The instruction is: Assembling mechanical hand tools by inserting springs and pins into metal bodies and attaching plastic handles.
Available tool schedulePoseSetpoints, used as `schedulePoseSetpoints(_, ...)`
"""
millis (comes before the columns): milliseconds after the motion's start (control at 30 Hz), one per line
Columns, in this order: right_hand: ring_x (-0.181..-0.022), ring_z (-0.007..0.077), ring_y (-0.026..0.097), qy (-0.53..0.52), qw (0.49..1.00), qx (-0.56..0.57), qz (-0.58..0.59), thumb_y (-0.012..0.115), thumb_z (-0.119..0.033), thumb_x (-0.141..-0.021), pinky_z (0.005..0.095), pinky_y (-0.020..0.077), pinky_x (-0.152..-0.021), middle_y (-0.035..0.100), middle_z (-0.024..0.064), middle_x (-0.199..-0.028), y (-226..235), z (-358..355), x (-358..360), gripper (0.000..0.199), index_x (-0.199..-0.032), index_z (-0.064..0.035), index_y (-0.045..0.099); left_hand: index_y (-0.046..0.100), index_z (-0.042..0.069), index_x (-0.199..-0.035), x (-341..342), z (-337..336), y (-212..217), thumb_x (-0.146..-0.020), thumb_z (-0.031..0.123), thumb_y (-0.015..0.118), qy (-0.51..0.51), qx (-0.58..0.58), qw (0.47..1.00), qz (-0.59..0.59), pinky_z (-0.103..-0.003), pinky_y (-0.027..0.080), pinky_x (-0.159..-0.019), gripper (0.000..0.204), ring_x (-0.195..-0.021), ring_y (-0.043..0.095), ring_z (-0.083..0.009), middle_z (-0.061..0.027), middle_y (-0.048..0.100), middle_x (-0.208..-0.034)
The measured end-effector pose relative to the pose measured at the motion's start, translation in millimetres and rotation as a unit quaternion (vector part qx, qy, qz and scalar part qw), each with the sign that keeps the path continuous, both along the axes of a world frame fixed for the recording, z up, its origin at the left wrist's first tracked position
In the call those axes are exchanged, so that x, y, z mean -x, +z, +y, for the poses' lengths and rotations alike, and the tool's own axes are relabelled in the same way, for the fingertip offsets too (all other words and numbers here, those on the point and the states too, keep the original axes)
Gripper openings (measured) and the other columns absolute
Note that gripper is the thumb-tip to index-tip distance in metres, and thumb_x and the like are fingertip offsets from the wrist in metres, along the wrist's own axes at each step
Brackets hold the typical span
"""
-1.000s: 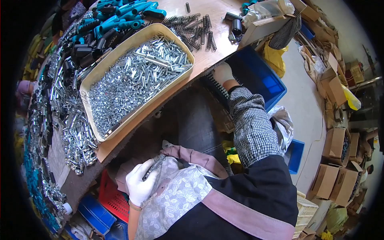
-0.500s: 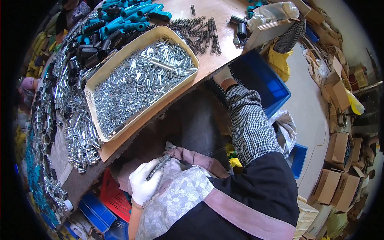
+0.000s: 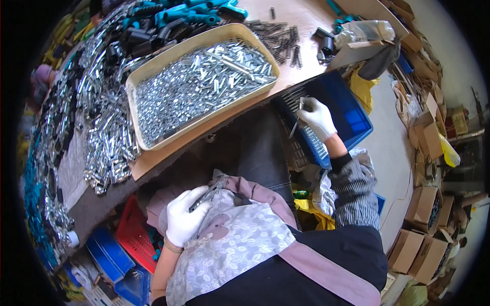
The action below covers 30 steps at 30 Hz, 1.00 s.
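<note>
The left hand (image 3: 185, 220), in a white glove, is curled shut around a slim dark metal tool (image 3: 206, 194) that pokes up and to the right from its fist. It rests low in the lap, on a pale leaf-patterned apron (image 3: 229, 250), below the near edge of the table (image 3: 153, 160).

The right hand (image 3: 317, 117), also white-gloved, reaches out over a blue plastic crate (image 3: 352, 115) that sits beside and below the table's right end. Its fingers are pinched narrowly on a thin grey metal piece (image 3: 294, 127), whose lower end hangs down by the crate's ribbed near wall.

On the table a cream tray (image 3: 133, 84) full of small shiny metal parts lies close to the near edge, one long side nearly flush with it. To the tray's left, loose heaps of bright metal pieces (image 3: 104, 143) spread to the table's rim. Beyond the tray lie teal-handled tools (image 3: 196, 13) and a scatter of dark springs (image 3: 278, 35).

Between table edge and lap is a dark gap, open for both hands. A red basket (image 3: 133, 237) stands under the table by the left hand. Cardboard boxes (image 3: 426, 209) crowd the floor to the far right.
</note>
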State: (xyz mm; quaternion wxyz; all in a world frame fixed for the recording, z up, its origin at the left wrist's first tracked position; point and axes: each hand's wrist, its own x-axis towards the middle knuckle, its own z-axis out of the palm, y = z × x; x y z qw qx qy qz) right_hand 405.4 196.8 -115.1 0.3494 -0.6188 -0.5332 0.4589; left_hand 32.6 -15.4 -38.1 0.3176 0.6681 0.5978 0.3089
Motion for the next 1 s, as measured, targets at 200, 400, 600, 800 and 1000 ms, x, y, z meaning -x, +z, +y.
schedulePoseSetpoints(200, -0.079, 0.0245, 0.069, 0.126, 0.845, 0.119, 0.506, 0.066, -0.003, -0.088, 0.0362, 0.0576, -0.074, 0.066, 0.0178, -0.101, 51.9, -114.4, 140.3, 0.024, -0.109, -0.0002, 0.054, 0.064, 0.001, -0.122, 5.3, 4.5, 7.8, -0.081, 0.014, 0.074, 0.045, 0.0, 0.997, -0.058, -0.036, 0.053, -0.082, 0.044, -0.092, 0.068, -0.0319, -0.0199, 0.067, -0.104)
schedulePoseSetpoints(400, -0.093, 0.028, 0.072, 0.288, 0.836, 0.231, 0.405, 0.067, -0.003, -0.09, 0.0348, 0.0605, -0.082, 0.068, 0.0225, -0.112, 72.4, -132.0, 219.7, 0.035, -0.121, 0.0084, 0.054, 0.062, -0.003, -0.125, 42.0, -29.9, 27.9, -0.089, 0.023, 0.075, 0.225, -0.038, 0.958, -0.177, -0.03, 0.05, -0.089, 0.046, -0.098, 0.065, -0.0162, -0.0111, 0.069, -0.111)
schedulePoseSetpoints(600, -0.088, 0.0263, 0.073, 0.382, 0.85, 0.217, 0.289, 0.066, 0.001, -0.088, 0.0345, 0.0612, -0.078, 0.07, 0.0199, -0.104, 93.1, -141.6, 242.9, 0.034, -0.121, 0.0092, 0.059, 0.064, -0.001, -0.124, 63.3, -55.2, 40.2, -0.089, 0.01, 0.068, 0.295, -0.01, 0.933, -0.206, -0.023, 0.048, -0.067, 0.037, -0.073, 0.055, -0.0061, -0.0014, 0.066, -0.087)
schedulePoseSetpoints(800, -0.074, 0.0152, 0.068, 0.381, 0.898, 0.127, 0.182, 0.067, 0.001, -0.084, 0.0272, 0.0557, -0.07, 0.069, 0.0104, -0.092, 94.6, -151.7, 253.9, 0.02, -0.104, 0.0056, 0.065, 0.066, -0.001, -0.121, 67.8, -63.5, 34.9, -0.086, 0.005, 0.067, 0.32, 0.04, 0.92, -0.223, -0.024, 0.048, -0.066, 0.035, -0.071, 0.056, -0.0067, -0.0022, 0.065, -0.084)
schedulePoseSetpoints(1000, -0.077, 0.0092, 0.061, 0.347, 0.934, 0.034, 0.08, 0.069, -0.009, -0.084, 0.0256, 0.0506, -0.07, 0.065, 0.0044, -0.084, 87.6, -141.5, 245.2, 0.015, -0.096, -0.0004, 0.066, 0.067, -0.004, -0.118, 64.1, -62.9, 26.8, -0.082, 0.007, 0.073, 0.252, -0.077, 0.958, -0.116, -0.028, 0.052, -0.082, 0.038, -0.089, 0.067, -0.0134, -0.0105, 0.072, -0.1)
